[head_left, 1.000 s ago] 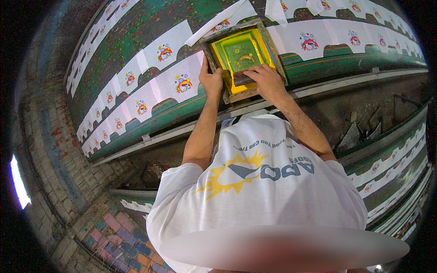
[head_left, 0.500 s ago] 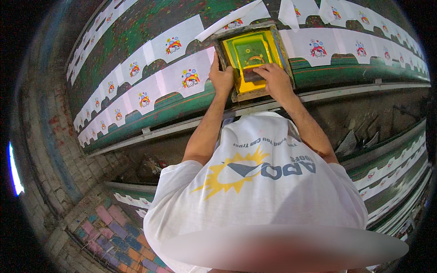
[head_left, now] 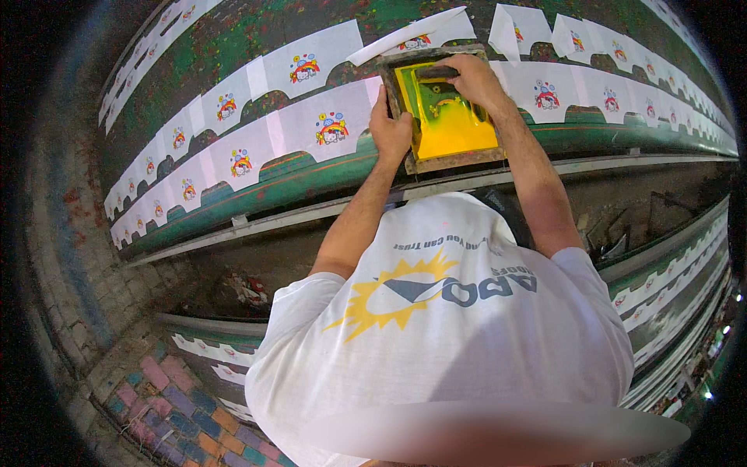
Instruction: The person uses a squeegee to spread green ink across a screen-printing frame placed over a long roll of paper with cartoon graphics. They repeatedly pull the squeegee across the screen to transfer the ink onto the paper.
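A square screen-printing frame (head_left: 451, 162) with a weathered border lies over the row of white sheets. Thick yellow ink (head_left: 451, 140) covers its lower part, and a greenish patch with a small printed design shows higher up. My left hand (head_left: 393, 128) grips the frame's left border, thumb on the near side. My right hand (head_left: 475, 78) grasps a dark squeegee (head_left: 432, 71) near the frame's top edge. Cut white sheets (head_left: 303, 109) with small rainbow cartoon prints lie either side of the frame.
A long green printing table (head_left: 288, 171) carries rows of printed sheets, with a metal rail (head_left: 233, 235) along its near edge. Another sheet-covered table (head_left: 661, 296) stands behind me at lower right. A paved floor (head_left: 85, 257) runs at the left, with coloured bricks (head_left: 187, 397) lower down.
My right hand and the squeegee have moved from the frame's lower part up to its top edge, exposing yellow ink below. My left hand still holds the frame. The view has shifted slightly.
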The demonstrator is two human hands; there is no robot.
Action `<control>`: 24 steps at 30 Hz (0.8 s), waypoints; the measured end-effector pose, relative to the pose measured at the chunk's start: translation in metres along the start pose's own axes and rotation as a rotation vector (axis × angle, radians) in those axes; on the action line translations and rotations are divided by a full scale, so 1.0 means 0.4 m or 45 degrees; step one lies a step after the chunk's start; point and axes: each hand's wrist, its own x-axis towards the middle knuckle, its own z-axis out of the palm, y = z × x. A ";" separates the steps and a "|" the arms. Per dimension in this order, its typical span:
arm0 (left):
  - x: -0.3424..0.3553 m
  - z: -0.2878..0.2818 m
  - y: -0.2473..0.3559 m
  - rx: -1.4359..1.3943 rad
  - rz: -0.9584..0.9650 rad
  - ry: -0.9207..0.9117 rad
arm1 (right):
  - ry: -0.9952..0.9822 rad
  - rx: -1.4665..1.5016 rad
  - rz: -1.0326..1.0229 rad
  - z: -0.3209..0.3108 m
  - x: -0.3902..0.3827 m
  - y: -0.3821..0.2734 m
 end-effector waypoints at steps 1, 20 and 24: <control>0.000 0.000 0.004 -0.005 -0.007 0.004 | 0.010 0.002 -0.019 -0.002 0.009 -0.002; -0.001 0.005 0.018 0.181 0.030 0.063 | -0.014 -0.005 0.068 0.056 -0.337 -0.101; -0.005 0.016 0.029 0.164 0.064 0.061 | 0.000 0.002 0.043 0.050 -0.346 -0.086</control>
